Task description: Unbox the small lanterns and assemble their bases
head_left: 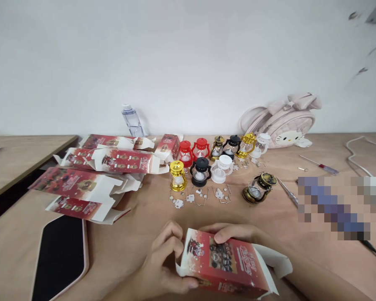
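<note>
A red Christmas-printed cardboard box (219, 261) lies between my two hands near the table's front edge, its end flaps standing out. My left hand (166, 259) grips the left end, fingers curled at the edge and thumb along the lower side. Across the top and far side, my right hand (235, 232) holds the box with its thumb on the printed face. What is inside the box is hidden. Beyond it stand several small lanterns in red, gold, black and white, such as the black lantern (201, 172). A bronze lantern (259, 188) leans apart on the right.
Several opened, flattened boxes (125, 161) pile up at left, above a phone (61, 255). Small metal parts (200, 195) lie before the lanterns. A screwdriver (327, 168), a white cable (355, 156) and a pink bag (285, 125) are at right. A water bottle (132, 120) stands by the wall.
</note>
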Demonstrator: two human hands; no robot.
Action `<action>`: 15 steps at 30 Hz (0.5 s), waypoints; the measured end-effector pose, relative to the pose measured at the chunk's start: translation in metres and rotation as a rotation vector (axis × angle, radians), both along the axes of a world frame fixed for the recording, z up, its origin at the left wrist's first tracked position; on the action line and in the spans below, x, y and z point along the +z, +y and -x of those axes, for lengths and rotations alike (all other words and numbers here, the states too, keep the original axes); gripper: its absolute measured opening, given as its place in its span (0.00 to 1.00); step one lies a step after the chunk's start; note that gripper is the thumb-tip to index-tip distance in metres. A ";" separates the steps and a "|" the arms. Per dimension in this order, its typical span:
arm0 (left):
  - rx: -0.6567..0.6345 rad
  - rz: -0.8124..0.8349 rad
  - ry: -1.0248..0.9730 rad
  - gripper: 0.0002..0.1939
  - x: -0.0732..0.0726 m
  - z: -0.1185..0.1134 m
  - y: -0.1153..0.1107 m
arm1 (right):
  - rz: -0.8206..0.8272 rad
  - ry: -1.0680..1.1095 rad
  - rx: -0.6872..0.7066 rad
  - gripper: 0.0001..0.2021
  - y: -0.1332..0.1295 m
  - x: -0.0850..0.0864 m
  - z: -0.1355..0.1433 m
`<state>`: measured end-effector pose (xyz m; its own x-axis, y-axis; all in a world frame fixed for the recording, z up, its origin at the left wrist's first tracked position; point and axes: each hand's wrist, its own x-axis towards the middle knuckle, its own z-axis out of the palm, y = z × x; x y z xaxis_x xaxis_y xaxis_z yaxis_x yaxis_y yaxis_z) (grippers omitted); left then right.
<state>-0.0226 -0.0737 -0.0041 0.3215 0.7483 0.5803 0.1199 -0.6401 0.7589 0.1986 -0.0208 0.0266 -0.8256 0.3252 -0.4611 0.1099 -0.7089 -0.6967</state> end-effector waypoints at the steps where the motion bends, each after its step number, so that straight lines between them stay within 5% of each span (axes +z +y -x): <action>1: 0.029 -0.041 0.009 0.22 0.000 -0.001 0.000 | 0.011 0.003 0.002 0.26 0.000 -0.001 0.000; 5: 0.095 -0.121 0.065 0.22 0.008 0.000 0.003 | 0.054 0.021 0.011 0.27 0.002 -0.011 0.001; 10: 0.082 0.000 0.098 0.18 0.019 0.001 0.010 | 0.071 -0.010 -0.005 0.24 0.007 -0.017 0.002; 15: 0.123 0.130 0.015 0.14 0.014 0.004 0.010 | 0.095 0.136 -0.029 0.30 0.003 -0.019 0.000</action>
